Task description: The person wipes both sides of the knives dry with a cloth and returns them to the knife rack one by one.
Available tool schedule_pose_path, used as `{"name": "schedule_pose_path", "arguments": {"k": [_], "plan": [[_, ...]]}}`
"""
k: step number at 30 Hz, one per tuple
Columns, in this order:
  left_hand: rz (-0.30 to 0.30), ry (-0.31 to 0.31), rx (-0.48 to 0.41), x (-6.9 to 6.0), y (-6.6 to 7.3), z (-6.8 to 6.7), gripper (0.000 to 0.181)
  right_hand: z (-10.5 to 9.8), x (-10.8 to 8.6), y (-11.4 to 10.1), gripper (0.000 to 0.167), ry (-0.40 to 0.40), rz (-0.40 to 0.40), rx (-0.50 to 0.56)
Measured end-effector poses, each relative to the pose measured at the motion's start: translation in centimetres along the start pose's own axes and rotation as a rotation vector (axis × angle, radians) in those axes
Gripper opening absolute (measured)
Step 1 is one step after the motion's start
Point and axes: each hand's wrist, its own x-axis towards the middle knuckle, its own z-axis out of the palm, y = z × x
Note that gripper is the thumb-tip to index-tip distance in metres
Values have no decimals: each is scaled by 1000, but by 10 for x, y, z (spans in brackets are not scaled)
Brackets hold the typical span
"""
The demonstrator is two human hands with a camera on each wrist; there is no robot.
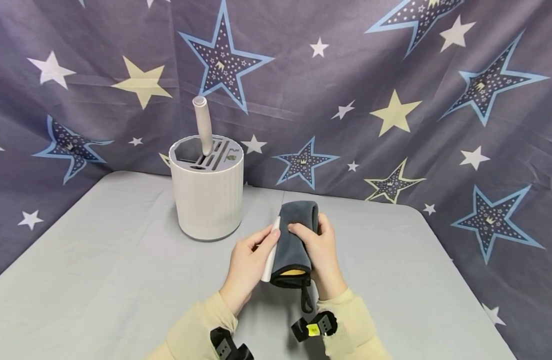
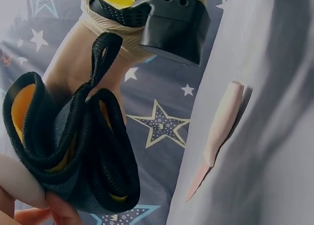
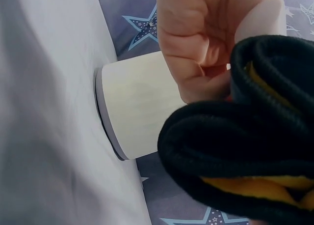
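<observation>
My left hand (image 1: 246,267) pinches a white handle (image 1: 269,262) between thumb and fingers. The handle looks like a knife's, but no blade shows; it lies along the left edge of a folded towel (image 1: 291,245). This towel is dark grey with a yellow inner side, black edging and a hanging loop (image 1: 306,300). My right hand (image 1: 324,252) grips it from the right, thumb on top. In the left wrist view, a knife (image 2: 223,122) with a pale handle and pinkish blade lies on the table; in the head view I cannot see it.
A white ribbed knife holder (image 1: 208,205) with a slotted grey top stands at the back left of the grey table (image 1: 100,280). One pale handle (image 1: 203,125) sticks up out of it. Behind hangs a star-patterned curtain (image 1: 276,115).
</observation>
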Motion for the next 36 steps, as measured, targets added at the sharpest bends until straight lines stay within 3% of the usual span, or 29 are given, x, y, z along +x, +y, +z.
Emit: {"name": "schedule_pose_path", "arguments": {"k": [8, 20, 26, 36], "plan": [[6, 28, -19, 0, 2, -1, 37, 2, -10, 2, 31, -38, 11, 14], [62, 94, -4, 8, 9, -7, 37, 9, -28, 1, 38, -130, 38, 82], [106, 123, -43, 14, 20, -12, 43, 9, -30, -2, 43, -192, 55, 81], [144, 106, -148, 21, 32, -25, 44, 2, -28, -6, 41, -207, 74, 82]]}}
